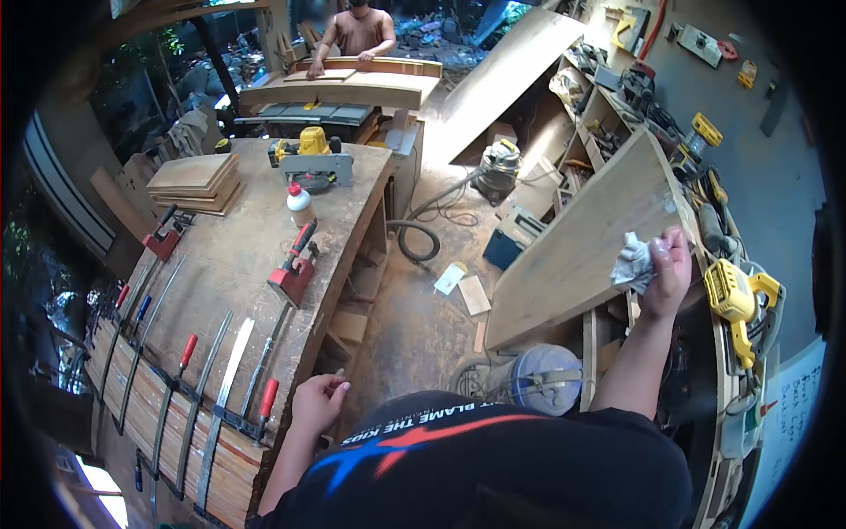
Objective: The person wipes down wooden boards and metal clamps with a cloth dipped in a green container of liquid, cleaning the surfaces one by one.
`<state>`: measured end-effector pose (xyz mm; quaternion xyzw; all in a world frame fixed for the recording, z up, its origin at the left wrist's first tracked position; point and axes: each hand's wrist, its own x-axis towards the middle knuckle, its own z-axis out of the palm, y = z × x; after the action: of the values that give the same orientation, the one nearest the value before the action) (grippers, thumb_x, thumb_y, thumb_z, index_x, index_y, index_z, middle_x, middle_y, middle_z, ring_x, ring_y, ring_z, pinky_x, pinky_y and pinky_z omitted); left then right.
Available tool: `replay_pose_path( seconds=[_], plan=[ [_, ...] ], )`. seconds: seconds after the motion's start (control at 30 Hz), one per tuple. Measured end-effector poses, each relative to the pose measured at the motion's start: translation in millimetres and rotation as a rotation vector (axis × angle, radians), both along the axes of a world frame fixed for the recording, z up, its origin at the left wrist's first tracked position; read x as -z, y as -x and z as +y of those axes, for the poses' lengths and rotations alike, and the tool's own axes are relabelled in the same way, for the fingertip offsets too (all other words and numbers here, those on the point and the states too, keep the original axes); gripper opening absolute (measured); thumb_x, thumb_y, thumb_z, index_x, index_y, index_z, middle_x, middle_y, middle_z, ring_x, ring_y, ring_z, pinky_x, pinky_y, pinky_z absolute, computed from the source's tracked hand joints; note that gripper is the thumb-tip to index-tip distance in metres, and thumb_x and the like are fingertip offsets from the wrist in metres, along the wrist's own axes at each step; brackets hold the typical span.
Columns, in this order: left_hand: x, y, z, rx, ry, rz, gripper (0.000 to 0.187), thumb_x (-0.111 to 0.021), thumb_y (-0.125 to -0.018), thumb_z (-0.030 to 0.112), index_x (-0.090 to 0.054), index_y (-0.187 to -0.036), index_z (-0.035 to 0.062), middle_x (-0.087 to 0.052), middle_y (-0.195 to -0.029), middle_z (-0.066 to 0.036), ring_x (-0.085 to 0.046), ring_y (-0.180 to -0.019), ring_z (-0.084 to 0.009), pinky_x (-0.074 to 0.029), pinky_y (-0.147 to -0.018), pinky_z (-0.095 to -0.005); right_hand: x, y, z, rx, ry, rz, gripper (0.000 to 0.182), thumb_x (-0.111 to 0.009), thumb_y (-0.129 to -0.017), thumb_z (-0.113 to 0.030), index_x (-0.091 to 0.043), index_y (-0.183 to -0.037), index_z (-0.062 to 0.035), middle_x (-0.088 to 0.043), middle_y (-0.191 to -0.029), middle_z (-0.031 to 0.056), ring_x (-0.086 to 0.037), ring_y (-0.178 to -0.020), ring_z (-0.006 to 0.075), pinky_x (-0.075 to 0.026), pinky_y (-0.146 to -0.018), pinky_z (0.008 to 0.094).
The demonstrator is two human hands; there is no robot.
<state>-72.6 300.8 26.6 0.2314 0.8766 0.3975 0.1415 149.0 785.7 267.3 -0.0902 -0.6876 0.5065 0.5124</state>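
Note:
My right hand [671, 271] is closed on a crumpled white rag [633, 263], in front of a large leaning wood panel [582, 247]. Low at the workbench's right edge is my left hand [322, 400], its fingers curled together; whether something small is between them I cannot make out. Beside it on the workbench [220, 256], red-handled clamps [268, 398] grip a stack of wood strips [211, 467]. A white glue bottle with a red cap [300, 204] stands farther back on the bench.
A yellow circular saw [313, 154] and stacked boards [196, 181] sit on the bench. A shop vacuum [498, 167] with its hose, a blue-lidded bucket [546, 379] and scraps occupy the floor. Yellow tools [736, 300] line the right shelf. Another person [359, 35] works at the back.

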Motion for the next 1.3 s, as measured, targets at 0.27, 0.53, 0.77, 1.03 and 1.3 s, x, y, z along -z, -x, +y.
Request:
replay_pose_path(
  seconds=[0.27,0.53,0.77,1.03,1.3],
  plan=[
    [1.2,-15.3,-17.5,-0.077,0.083,-0.002,0.025,-0.077,-0.089,0.03,-0.079,-0.1,0.0079,-0.075,-0.087,-0.014,-0.073,-0.077,-0.0273,-0.058,-0.072,-0.039,33.6,49.3,-4.1,-0.15,0.033,-0.135,0.027,-0.067,-0.093,-0.009,-0.041,-0.091,-0.0154,-0.044,-0.082,-0.0051,-0.042,-0.072,0.0029,-0.036,-0.063,0.0209],
    [35.7,-12.7,-37.5,-0.252,-0.264,-0.071,0.06,-0.067,-0.097,0.044,-0.055,-0.148,0.0143,-0.062,-0.141,-0.02,-0.059,-0.131,-0.0323,-0.046,-0.108,-0.0427,121.1,94.8,17.3,-0.254,0.414,-0.233,0.022,-0.064,-0.102,-0.028,-0.058,-0.111,-0.0088,-0.058,-0.09,-0.0005,-0.057,-0.077,0.0093,-0.048,-0.067,0.0256],
    [-48.2,32.1,-89.6,-0.393,-1.549,-0.627,0.119,-0.023,-0.081,0.099,-0.004,-0.168,0.0201,-0.015,-0.171,-0.022,-0.016,-0.157,-0.044,-0.017,-0.123,-0.0598,98.2,126.9,25.1,-0.408,0.761,0.071,0.049,-0.057,-0.104,-0.041,-0.059,-0.136,-0.0044,-0.068,-0.112,0.0097,-0.071,-0.097,0.0216,-0.06,-0.084,0.0378],
    [36.2,-5.2,-54.3,-0.49,-1.365,-0.92,0.12,-0.027,-0.081,0.098,-0.01,-0.168,0.0168,-0.027,-0.168,-0.021,-0.03,-0.152,-0.0428,-0.027,-0.12,-0.0572,340.6,136.2,-52.2,-0.488,1.139,-0.696,0.029,-0.06,-0.102,-0.031,-0.068,-0.114,-0.0054,-0.076,-0.102,0.0099,-0.075,-0.087,0.0254,-0.062,-0.076,0.0445],
    [83.2,6.8,-29.2,-0.425,-0.328,-0.564,0.098,-0.068,-0.091,0.063,-0.029,-0.162,0.0074,-0.046,-0.154,-0.023,-0.053,-0.135,-0.0317,-0.045,-0.109,-0.044,406.4,83.9,-77.0,-0.533,1.115,-0.903,0.025,-0.061,-0.102,-0.022,-0.067,-0.117,-0.0035,-0.075,-0.1,0.0095,-0.074,-0.089,0.0235,-0.06,-0.076,0.0403]
  ],
)
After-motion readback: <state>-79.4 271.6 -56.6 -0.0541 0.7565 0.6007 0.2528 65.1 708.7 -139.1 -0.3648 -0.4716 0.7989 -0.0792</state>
